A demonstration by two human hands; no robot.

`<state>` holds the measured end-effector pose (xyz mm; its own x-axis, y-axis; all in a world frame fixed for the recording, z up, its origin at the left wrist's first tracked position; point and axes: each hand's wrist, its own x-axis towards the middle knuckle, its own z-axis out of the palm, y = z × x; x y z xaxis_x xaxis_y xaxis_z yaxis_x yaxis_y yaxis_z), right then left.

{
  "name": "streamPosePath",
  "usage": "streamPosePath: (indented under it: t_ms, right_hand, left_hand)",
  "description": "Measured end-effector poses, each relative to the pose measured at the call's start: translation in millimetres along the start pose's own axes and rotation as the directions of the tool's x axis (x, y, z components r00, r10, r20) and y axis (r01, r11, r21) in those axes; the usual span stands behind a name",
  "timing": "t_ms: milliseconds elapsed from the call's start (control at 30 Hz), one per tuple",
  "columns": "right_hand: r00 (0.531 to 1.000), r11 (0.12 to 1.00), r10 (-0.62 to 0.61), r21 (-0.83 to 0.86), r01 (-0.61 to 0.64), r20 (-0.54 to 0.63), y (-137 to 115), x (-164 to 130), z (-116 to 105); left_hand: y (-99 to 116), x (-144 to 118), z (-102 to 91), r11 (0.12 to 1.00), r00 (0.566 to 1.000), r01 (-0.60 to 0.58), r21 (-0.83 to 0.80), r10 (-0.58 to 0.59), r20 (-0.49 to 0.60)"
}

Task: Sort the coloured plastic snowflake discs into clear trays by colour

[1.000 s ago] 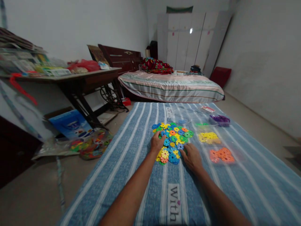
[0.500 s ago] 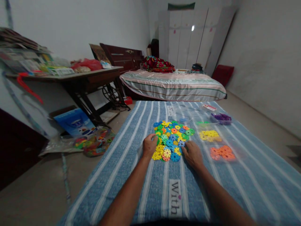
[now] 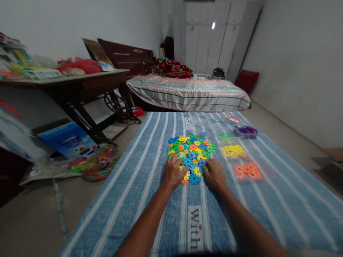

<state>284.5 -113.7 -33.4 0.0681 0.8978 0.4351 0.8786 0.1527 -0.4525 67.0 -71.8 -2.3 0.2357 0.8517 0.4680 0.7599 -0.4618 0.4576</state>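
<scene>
Head view: multicoloured snowflake-disc pile (image 3: 193, 152) (flat, gear-edged); both hands touching.

A lived-in bedroom in a home: a bed (image 3: 187, 94) with striped bedding against the far wall, white wardrobes (image 3: 211, 35) behind it, a treadle sewing-machine table (image 3: 69, 84) piled with clutter, and a striped blue sheet (image 3: 150, 150) spread on the floor.

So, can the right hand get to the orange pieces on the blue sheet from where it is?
Probably yes. The right hand rests at the multicoloured pile, and the orange pieces lie just to its right on the striped sheet, with nothing between them.
</scene>
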Motion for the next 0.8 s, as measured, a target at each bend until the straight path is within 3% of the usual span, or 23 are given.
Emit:
streamPosePath:
  t_ms: [233,600,800]
  right_hand:
    - [0.999,0.999,0.036,0.021,-0.037,0.019,-2,2,-2]
    - [0.999,0.997,0.048,0.057,-0.048,0.006,-3,2,-2]
    - [0.999,0.997,0.046,0.059,-0.047,0.012,-3,1,-1]
  left_hand:
    - [14,12,8.1,0.991,0.995,0.01,0.132,-0.023,0.099]
    - [4,14,20.1,0.991,0.999,-0.016,0.136,0.011,0.037]
    - [0,13,22.6,0.999,1.0,-0.011,0.049,0.01,0.005]
